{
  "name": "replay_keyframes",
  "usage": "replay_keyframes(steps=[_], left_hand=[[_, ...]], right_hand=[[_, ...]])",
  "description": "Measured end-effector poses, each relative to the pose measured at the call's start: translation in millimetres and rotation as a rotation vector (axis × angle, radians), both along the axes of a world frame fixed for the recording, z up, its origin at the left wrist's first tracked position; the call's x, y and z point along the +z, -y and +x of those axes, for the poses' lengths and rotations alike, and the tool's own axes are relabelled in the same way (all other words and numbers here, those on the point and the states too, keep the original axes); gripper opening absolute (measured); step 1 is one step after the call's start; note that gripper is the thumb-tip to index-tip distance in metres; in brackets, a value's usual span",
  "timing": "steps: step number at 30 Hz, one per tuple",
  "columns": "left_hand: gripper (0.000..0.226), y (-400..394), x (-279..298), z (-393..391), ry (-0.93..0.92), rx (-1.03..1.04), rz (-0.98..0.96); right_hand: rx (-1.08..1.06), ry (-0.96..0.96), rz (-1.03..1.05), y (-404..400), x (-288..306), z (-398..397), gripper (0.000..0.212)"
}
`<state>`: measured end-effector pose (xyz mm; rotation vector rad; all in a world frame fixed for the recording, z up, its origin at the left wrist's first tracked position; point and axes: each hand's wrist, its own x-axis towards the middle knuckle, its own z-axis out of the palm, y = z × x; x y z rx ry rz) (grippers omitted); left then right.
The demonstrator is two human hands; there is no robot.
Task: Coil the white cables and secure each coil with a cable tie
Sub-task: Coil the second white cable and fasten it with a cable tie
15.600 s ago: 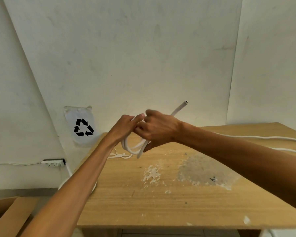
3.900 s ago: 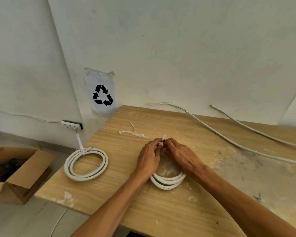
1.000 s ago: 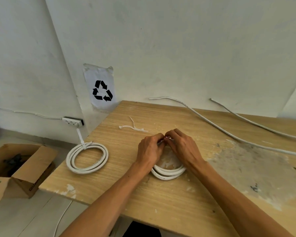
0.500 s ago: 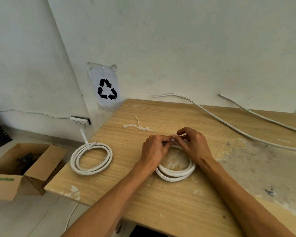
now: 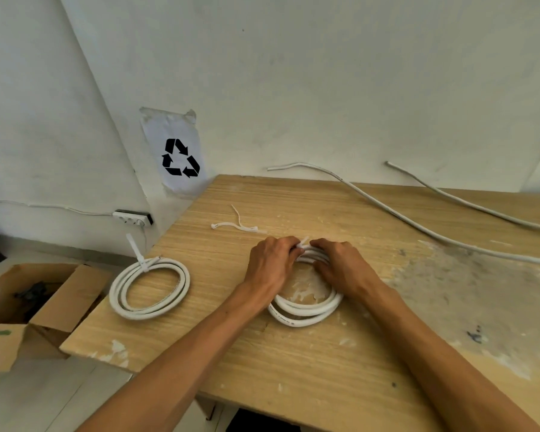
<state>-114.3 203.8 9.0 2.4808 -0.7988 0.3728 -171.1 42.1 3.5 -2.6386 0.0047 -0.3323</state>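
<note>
A white cable coil (image 5: 306,310) lies flat on the wooden table (image 5: 293,363) in front of me. My left hand (image 5: 270,265) and my right hand (image 5: 340,268) meet at the coil's far side, fingers curled around the strands. A short white cable tie (image 5: 303,242) end sticks up between the fingertips. A second coil (image 5: 150,288), bound with a tie whose tail stands up, rests at the table's left edge. Two loose cable ties (image 5: 237,225) lie beyond my hands.
Two straight white cables, a long cable (image 5: 418,226) and a far cable (image 5: 468,204), run across the back right of the table. An open cardboard box (image 5: 28,310) stands on the floor at left. A power strip (image 5: 133,218) sits by the wall.
Both hands have lowered onto the far side of the coil and closed in around its strands; only a short tie end shows now. The view has shifted slightly.
</note>
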Motion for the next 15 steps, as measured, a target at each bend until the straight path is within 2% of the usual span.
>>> replay_keyframes(steps=[6,9,15], left_hand=[[0.020,-1.7,2.9,-1.9,-0.102,-0.044,0.002],[0.024,4.1,2.2,-5.7,-0.148,0.010,-0.036],[0.023,12.9,-4.2,-8.9,-0.171,0.068,-0.276]], right_hand=[[-0.014,0.022,-0.026,-3.7,-2.4,-2.1,0.046],[-0.057,0.008,-0.037,-9.7,-1.9,-0.9,0.039],[-0.233,-0.077,-0.157,-39.8,6.7,5.0,0.029]])
